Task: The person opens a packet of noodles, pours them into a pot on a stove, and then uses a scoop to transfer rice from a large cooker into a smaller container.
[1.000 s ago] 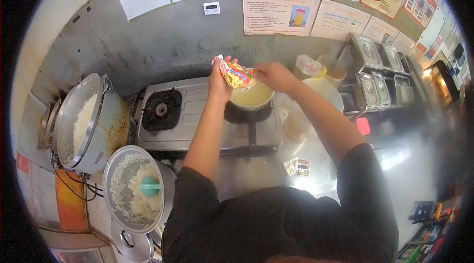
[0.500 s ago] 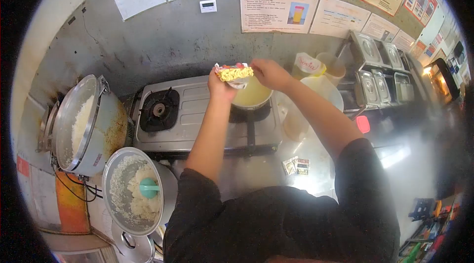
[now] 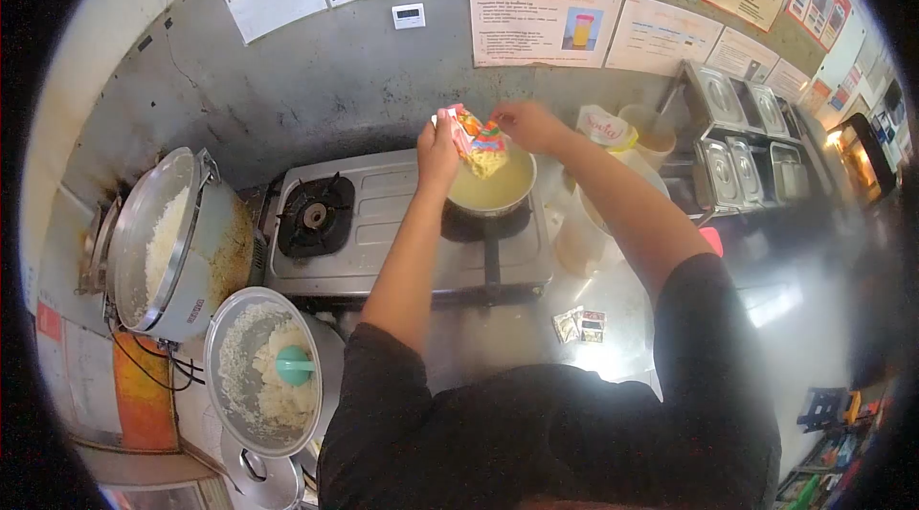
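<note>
The left hand [image 3: 437, 152] is closed around the left side of a red, printed noodle packet [image 3: 469, 131]. The packet is torn open and tilted down, and it is above the pan [image 3: 491, 188] on the right burner of the gas stove [image 3: 394, 208]. Yellow dry noodles [image 3: 487, 162] show at its lower end, over the pale yellow liquid in the pan. The right hand [image 3: 527, 125] is at the other side of the packet, with the fingers bent together; whether they pinch its edge, I cannot tell. The handle of the pan points toward the person.

The left burner [image 3: 315, 214] carries no pan. To the right of the stove there are plastic jugs [image 3: 582, 238], and on the metal counter [image 3: 479, 342], nearer to the person, lie small seasoning sachets [image 3: 579, 325]. On the left side stand a big rice cooker [image 3: 209, 251] and a pot [image 3: 317, 395] of white rice with a green scoop [image 3: 294, 365] inside it.
</note>
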{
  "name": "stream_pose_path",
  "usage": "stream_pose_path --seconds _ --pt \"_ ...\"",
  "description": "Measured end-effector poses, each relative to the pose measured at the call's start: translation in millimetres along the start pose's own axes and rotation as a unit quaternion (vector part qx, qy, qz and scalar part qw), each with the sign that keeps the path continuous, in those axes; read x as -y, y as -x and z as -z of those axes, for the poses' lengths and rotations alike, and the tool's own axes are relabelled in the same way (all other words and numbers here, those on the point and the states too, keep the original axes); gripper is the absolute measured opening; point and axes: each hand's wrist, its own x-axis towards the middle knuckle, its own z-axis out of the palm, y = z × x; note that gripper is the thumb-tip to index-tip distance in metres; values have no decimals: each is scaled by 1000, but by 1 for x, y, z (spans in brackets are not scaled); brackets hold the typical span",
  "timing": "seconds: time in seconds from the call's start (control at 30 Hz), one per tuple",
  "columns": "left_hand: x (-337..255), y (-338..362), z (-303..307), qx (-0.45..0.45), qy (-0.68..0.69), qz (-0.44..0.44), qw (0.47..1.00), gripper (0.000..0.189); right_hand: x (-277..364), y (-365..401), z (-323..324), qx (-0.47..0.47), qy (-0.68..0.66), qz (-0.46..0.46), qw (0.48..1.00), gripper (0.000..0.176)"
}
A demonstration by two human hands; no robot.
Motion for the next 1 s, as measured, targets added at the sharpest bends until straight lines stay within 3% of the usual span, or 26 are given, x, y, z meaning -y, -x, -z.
stream_pose_path --seconds 0.03,0.13,0.2,0.33,0.43,0.53,0.6,0.67,0.7,0.73,0.77,0.8,0.83,0.9,1.0 --pt "0 -2 2 -21 -30 -11 999 51 4 2 -2 12 4 -2 1000 24" --pt "2 -6 4 -57 -103 -28 993 50 14 13 -6 -40 -3 120 992 26" --pt "2 -5 5 -45 -135 -20 990 48 26 19 2 3 89 126 988 27" --pt "0 1 5 34 -211 -107 971 44 41 17 12 75 230 80 967 27" --pt "-9 5 7 90 -254 -175 947 39 30 18 3 59 229 67 969 23" --pt "-18 12 15 139 -311 -225 913 32 15 8 5 -8 150 -40 988 24" --pt "-18 20 9 152 -341 -256 892 30 -2 -2 -4 -10 58 -24 998 25" --pt "4 21 12 153 -329 -134 922 30 -30 -3 -19 -37 36 -1 999 26" --pt "20 7 15 192 -383 -331 841 32 -23 2 -16 -46 55 -8 997 26" --pt "-12 17 0 214 -330 -263 881 37 -28 -4 -23 -52 10 -8 999 27" --pt "-4 20 1 212 -117 -55 969 44 -14 4 -16 -73 -42 -27 996 28" --pt "1 19 -2 138 -102 73 982 47 -13 2 -17 -93 -43 -24 994 29" --pt "-7 18 3 193 -264 -62 943 46 -17 -5 -23 -108 -53 -34 992 28" --pt "44 3 32 158 -460 -244 839 46 -7 -1 -18 -107 -62 -78 989 27" --pt "23 15 21 152 -411 -223 871 42 -18 -12 -25 -104 -39 -76 991 25"
